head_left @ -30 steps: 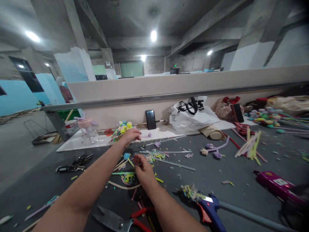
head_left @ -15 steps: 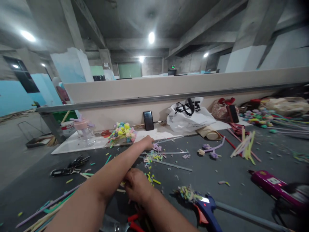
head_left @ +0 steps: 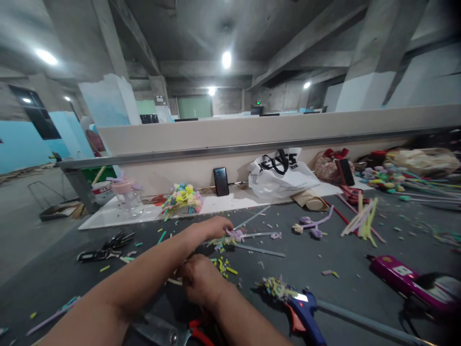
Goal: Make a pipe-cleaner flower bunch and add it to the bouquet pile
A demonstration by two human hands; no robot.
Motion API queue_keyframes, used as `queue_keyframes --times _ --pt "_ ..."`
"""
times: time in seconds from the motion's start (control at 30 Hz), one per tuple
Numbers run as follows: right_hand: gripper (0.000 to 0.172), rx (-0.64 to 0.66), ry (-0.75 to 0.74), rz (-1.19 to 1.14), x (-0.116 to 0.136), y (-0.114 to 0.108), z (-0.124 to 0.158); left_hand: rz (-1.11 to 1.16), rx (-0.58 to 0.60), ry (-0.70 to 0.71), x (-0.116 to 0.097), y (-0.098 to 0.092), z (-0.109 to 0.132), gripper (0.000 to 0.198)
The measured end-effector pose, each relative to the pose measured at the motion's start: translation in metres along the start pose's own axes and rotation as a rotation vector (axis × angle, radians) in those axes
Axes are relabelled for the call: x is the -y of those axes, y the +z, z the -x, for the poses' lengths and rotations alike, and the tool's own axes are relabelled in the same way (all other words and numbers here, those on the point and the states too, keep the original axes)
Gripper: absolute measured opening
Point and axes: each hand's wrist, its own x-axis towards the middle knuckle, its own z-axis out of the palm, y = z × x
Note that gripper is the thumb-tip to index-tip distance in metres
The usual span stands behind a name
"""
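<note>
Head view: mid-frame purple piece (head_left: 236, 234) is lying just right of nearer left hand (head_left: 219, 227), right hand (head_left: 201, 279) lower, either grip's closure unclear.

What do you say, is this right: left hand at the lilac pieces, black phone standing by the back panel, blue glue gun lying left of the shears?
Not quite: the head view shows the blue glue gun lying right of the shears, not left. The left hand at the lilac pieces and the black phone by the back panel are correct.
</note>
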Motion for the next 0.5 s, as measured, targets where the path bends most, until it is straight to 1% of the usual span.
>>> queue_keyframes --times 0.1,0.23,0.3,0.4,0.5 --pt "0.027 0.004 -0.053 0.095 -0.001 0.002 -0.001 0.072 -0.081 -0.045 0.007 -0.016 0.016 0.022" --pt "0.028 -0.023 -0.078 0.091 -0.002 0.004 -0.002 0.147 -0.174 -0.182 0.022 -0.035 0.04 0.021" --pt "0.029 -0.057 -0.089 0.077 -0.002 0.004 -0.003 0.185 -0.246 -0.247 0.026 -0.043 0.055 0.018" --pt "0.031 -0.143 -0.107 0.027 -0.003 0.003 -0.005 0.277 -0.367 -0.309 0.021 -0.054 0.086 0.012" --pt "0.032 -0.273 -0.112 -0.05 -0.003 -0.003 -0.007 0.404 -0.455 -0.334 0.007 -0.064 0.126 0.011"
